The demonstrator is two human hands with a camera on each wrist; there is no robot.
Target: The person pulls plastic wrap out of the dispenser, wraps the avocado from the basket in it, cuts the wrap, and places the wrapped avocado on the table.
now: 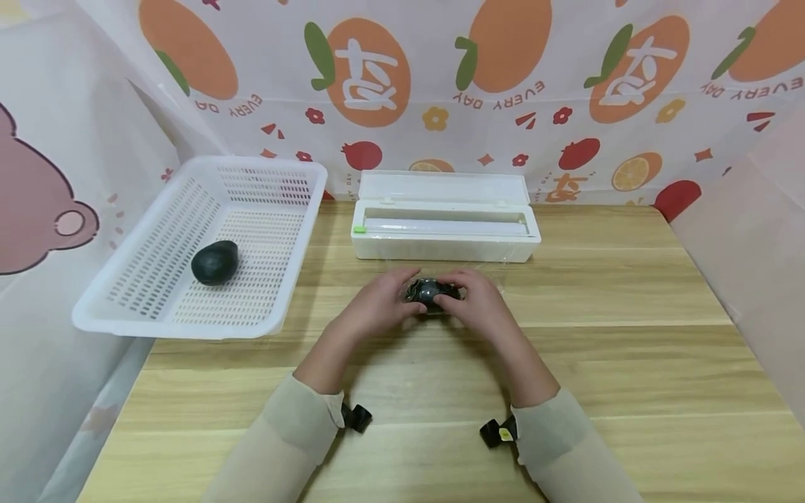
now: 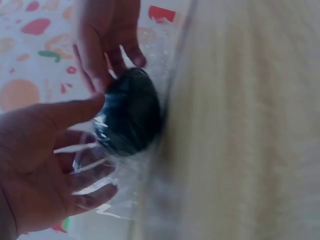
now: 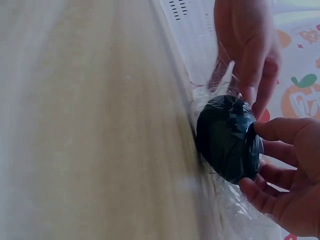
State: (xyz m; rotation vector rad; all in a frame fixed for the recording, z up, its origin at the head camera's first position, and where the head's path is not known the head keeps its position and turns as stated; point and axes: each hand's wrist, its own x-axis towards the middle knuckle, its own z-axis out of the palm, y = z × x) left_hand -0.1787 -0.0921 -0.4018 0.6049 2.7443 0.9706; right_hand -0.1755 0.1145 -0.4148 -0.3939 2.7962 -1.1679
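Observation:
A dark green avocado [image 1: 429,293] covered in clear plastic wrap [image 2: 107,200] sits on the table between the two hands. From its left side, the left hand [image 1: 385,302] holds it; in the left wrist view the thumb tip is at the fruit and the other fingers lie spread behind loose film. On the opposite side the right hand [image 1: 474,300] grips the avocado [image 3: 227,140], thumb and fingertips against the wrapped skin. Folds of film bunch at the fruit's end in the right wrist view. Beyond the hands stands an opened white plastic wrap dispenser [image 1: 446,248].
At the left, a white perforated basket [image 1: 292,279] holds a second avocado [image 1: 215,263]. The dispenser's lid [image 1: 443,185] is raised towards the fruit-printed curtain [image 1: 434,91] behind the wooden table [image 1: 629,363]. Loose film spreads on the table in front of the dispenser.

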